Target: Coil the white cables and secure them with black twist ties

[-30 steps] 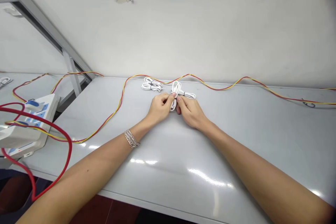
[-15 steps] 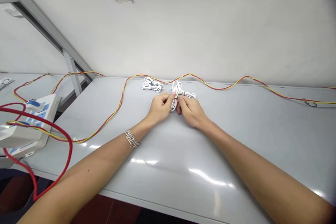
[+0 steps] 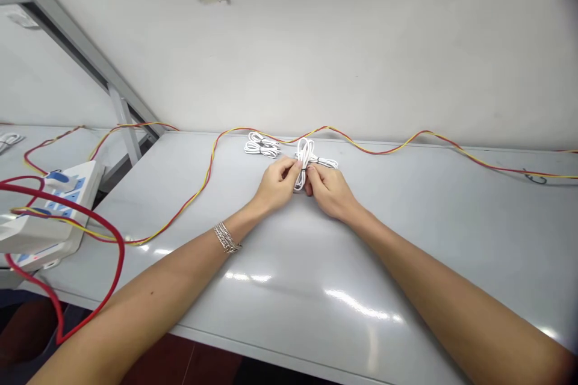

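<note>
Three white cable coils on bench. Held coil stands upright between left hand and right hand, both pinching it with fingertips, position barely shifted from a second ago. Second coil lies just beyond right hand; third coil beyond left hand. One red-yellow twin wire runs behind.

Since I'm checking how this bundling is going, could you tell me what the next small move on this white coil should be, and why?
I'd probably pull the black tie snug around the white coil. The left hand and right hand both pinch the coil at that point, and the nearby bundle looks tied at its middle.
</note>
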The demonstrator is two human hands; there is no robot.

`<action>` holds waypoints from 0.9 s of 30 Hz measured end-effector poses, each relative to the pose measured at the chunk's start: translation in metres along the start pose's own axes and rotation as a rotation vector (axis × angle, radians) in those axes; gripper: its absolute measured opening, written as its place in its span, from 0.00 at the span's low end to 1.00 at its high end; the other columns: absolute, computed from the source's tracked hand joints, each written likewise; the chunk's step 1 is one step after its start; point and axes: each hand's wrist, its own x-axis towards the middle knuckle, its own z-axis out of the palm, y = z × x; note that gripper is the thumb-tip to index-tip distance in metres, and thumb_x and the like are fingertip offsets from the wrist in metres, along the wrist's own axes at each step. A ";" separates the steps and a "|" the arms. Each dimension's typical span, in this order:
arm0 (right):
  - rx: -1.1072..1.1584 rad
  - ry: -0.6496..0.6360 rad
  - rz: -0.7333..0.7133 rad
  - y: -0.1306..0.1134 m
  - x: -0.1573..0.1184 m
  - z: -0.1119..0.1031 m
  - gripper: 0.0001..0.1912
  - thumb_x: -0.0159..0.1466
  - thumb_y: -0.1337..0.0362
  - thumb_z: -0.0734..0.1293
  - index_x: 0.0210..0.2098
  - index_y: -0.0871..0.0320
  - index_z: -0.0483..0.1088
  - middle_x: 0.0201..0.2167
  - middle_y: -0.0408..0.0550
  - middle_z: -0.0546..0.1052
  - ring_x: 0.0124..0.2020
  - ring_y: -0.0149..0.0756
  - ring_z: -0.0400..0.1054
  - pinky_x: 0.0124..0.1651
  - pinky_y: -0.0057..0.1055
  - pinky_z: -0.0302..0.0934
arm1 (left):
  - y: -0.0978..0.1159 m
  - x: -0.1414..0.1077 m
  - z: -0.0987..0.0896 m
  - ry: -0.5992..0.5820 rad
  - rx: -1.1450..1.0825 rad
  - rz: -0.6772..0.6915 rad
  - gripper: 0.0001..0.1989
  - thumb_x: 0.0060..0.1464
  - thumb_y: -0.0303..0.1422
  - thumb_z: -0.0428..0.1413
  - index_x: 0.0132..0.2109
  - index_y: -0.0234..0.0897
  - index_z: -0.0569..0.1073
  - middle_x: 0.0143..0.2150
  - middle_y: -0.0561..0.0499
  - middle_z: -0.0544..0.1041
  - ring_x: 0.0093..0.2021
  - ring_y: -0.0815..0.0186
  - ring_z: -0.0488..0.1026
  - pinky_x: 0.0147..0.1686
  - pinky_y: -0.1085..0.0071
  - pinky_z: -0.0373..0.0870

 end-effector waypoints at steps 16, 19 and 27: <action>-0.486 0.448 0.213 0.019 -0.001 0.010 0.26 0.58 0.67 0.65 0.56 0.61 0.69 0.49 0.64 0.70 0.51 0.57 0.62 0.53 0.53 0.58 | 0.004 0.007 -0.018 0.292 0.612 -0.119 0.08 0.52 0.30 0.64 0.40 0.38 0.75 0.46 0.43 0.71 0.54 0.50 0.69 0.55 0.48 0.61; -0.488 0.329 0.271 0.015 -0.001 0.008 0.17 0.62 0.68 0.62 0.49 0.61 0.74 0.45 0.62 0.71 0.49 0.55 0.63 0.53 0.52 0.58 | 0.001 0.006 -0.018 0.290 0.657 -0.167 0.07 0.54 0.29 0.62 0.41 0.39 0.75 0.47 0.42 0.71 0.55 0.48 0.68 0.56 0.46 0.60; -0.315 0.365 0.221 0.013 0.000 0.004 0.13 0.65 0.68 0.59 0.45 0.60 0.73 0.42 0.57 0.73 0.44 0.47 0.68 0.51 0.44 0.62 | 0.006 0.002 -0.014 0.203 0.524 0.037 0.08 0.54 0.28 0.59 0.43 0.38 0.73 0.38 0.48 0.75 0.39 0.60 0.73 0.45 0.61 0.70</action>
